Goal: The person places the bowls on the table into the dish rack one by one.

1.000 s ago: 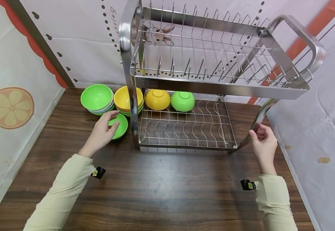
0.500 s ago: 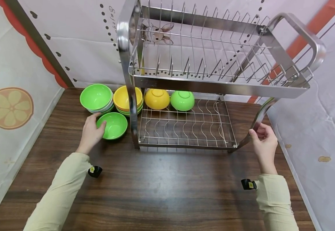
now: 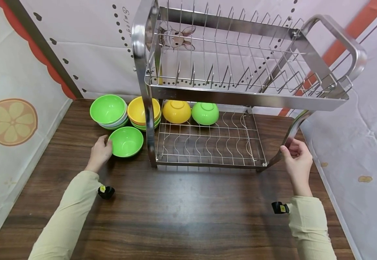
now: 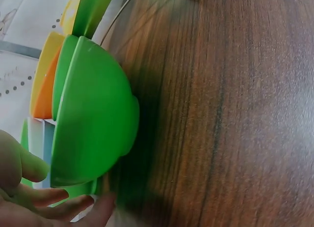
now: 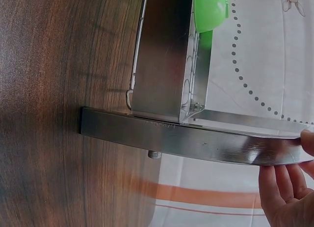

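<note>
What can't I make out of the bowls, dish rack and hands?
Head: insides of the upturned yellow bowl and upturned green bowl, hidden by their own walls.
Head: top of the dish rack, cut off by the upper edge.
Wrist views: parts of the left hand and right hand, cut off by frame edges.

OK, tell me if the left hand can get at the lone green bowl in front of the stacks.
Probably yes: the left hand is right beside the green bowl, with nothing visible between them. Stacked bowls stand behind it; the rack's left post is beyond its far side.
</note>
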Demonstrator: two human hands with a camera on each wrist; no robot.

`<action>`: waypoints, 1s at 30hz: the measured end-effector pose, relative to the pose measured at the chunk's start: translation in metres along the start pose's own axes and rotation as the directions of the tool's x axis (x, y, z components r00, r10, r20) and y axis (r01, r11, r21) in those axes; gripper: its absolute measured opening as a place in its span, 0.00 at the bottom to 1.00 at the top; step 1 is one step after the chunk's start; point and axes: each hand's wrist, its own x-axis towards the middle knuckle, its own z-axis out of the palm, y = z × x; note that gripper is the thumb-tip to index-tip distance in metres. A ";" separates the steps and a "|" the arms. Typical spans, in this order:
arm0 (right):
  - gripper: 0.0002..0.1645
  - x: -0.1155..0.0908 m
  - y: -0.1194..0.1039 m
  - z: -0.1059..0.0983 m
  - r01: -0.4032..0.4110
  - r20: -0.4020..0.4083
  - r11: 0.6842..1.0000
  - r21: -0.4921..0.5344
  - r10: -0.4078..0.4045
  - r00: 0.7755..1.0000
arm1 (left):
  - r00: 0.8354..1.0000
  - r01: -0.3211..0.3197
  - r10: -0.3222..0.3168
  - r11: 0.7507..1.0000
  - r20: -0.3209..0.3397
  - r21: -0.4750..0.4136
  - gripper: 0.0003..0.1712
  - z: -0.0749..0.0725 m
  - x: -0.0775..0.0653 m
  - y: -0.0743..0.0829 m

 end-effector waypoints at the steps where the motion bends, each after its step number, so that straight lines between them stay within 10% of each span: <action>1: 0.17 0.000 0.000 0.000 -0.001 0.001 1.000 0.002 0.001 1.000 | 1.000 0.010 -0.010 1.000 0.008 -0.008 0.30 0.001 0.000 -0.001; 21: 0.17 -0.005 -0.021 -0.004 0.006 0.010 0.999 0.041 -0.006 1.000 | 0.994 0.066 -0.035 0.952 0.105 -0.300 0.29 0.005 0.004 -0.005; 30: 0.18 0.001 -0.001 -0.001 0.003 0.015 1.000 0.031 -0.003 1.000 | 0.996 -0.085 0.085 0.996 -0.020 -0.010 0.28 -0.012 -0.006 0.000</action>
